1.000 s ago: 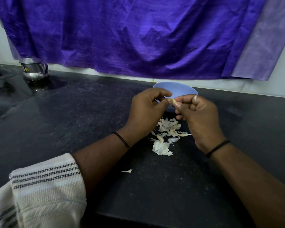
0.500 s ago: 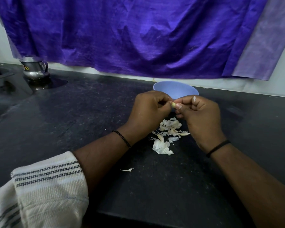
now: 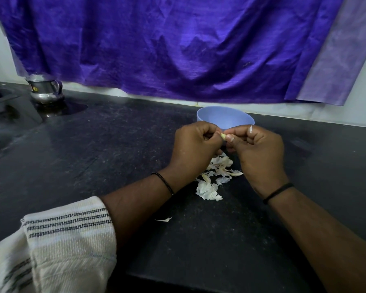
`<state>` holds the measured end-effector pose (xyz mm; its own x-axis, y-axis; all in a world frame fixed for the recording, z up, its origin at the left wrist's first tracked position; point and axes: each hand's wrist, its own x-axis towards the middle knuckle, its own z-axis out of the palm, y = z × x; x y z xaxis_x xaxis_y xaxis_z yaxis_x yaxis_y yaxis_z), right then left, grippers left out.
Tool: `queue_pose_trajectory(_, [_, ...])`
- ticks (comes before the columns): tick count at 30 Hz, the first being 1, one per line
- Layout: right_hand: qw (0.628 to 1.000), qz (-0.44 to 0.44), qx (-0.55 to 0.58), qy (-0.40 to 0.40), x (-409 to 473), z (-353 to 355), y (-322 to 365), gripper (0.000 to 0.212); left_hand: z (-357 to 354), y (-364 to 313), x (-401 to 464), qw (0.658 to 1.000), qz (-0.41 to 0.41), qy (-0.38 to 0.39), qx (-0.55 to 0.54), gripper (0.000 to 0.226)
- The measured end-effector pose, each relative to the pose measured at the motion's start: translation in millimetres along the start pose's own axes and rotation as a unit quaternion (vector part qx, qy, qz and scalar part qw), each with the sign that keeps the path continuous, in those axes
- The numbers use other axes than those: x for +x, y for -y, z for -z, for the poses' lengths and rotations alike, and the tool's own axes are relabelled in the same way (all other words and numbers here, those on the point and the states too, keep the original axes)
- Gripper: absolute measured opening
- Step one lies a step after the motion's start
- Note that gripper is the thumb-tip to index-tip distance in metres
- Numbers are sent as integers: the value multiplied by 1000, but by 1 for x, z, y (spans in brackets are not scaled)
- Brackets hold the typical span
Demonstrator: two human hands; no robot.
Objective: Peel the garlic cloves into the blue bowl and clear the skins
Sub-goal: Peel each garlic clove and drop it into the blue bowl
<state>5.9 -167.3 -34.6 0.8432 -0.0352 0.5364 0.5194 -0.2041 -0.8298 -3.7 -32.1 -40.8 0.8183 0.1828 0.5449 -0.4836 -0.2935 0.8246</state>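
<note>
Pale small garlic clove (image 3: 222, 135) sits pinched between left hand (image 3: 195, 148) and right hand (image 3: 259, 153); best strip skin gently before round blue plastic bowl (image 3: 225, 117) just beyond.

Counts, head view. Hands: two, left hand (image 3: 195, 144) and right hand (image 3: 260, 151). Garlic clove (image 3: 223, 136): one, only its tip showing between the fingertips. Blue bowl (image 3: 225, 118): one; contents could not be seen. Skin pile (image 3: 217, 176): one; pieces too many and overlapped to count. Stray skin (image 3: 164, 219): one. Black wristbands: two. Steel jug (image 3: 44, 89): one. Purple cloth (image 3: 167, 45): one.
</note>
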Motion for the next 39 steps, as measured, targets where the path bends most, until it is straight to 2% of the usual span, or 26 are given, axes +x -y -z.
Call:
queue_pose_trajectory(6, [1000, 3, 0, 7, 1, 0, 1, 22, -1, -1, 2, 994, 73, 14, -75, 10])
queue_pose_trajectory(12, [999, -18, 19, 20, 3, 3, 0, 18, 3, -5, 5, 974, 143, 54, -170, 13])
queue_pose_trajectory(15, [1000, -17, -7, 25, 5, 5, -1, 19, 6, -4, 5, 979, 126, 73, -144, 11])
queue_pose_trajectory(19, [997, 16, -62, 40, 5, 6, 1, 19, 14, 1, 9, 994, 29, 100, -28, 10])
queue_pose_trajectory(22, [994, 36, -88, 56, 4, 7, 5, 20, 20, 3, 13, 990, -57, 101, 85, 7])
queue_pose_trajectory(25, [993, 39, -91, 58, 3, 7, 6, 24, 22, 3, 14, 983, -87, 103, 128, 7])
queue_pose_trajectory(29, [994, 28, -86, 59, 4, 8, 4, 27, 21, 1, 13, 984, -70, 112, 119, 6])
queue_pose_trajectory(39, [998, -13, 9, 56, 3, 9, 3, 24, 14, 0, 9, 995, 12, 100, -1, 13])
